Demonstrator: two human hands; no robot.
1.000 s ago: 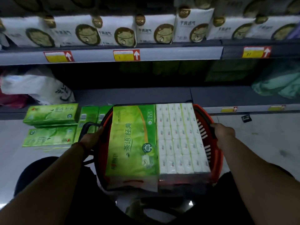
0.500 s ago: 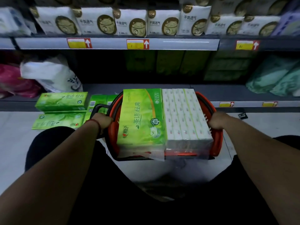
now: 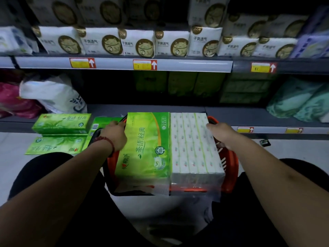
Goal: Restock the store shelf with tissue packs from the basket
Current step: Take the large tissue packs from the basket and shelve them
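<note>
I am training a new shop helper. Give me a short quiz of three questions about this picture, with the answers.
1. True or false: the big tissue pack rests in the red basket.
2. Where do the loose green packs lie? A) left of the basket B) on the top shelf C) in the right hand
3. Which hand's wrist wears the red bracelet?
Key: 1 true; 2 A; 3 the left hand.
</note>
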